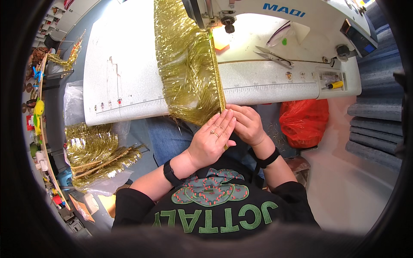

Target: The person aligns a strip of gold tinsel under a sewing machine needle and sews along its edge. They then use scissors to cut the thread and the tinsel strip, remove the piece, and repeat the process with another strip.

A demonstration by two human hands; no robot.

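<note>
A long gold tinsel fringe (187,81) hangs over the table's front edge, its shiny strands spreading to the left of a narrow gold band (218,77). The band runs up to the needle area of the sewing machine (275,13). At its lower end, just off the table edge, my left hand (211,139) lies along the band with fingers pressed together, rings on them. Close against it, my right hand (247,125) pinches the same band between thumb and fingers. The fingertips partly hide the band there.
Scissors (275,57) lie on the table (129,86) to the right of the fringe. A small tray (330,81) at the right holds a yellow-handled tool. Below hangs a red plastic bag (303,122). More gold fringe (97,150) rests on clear plastic at the left.
</note>
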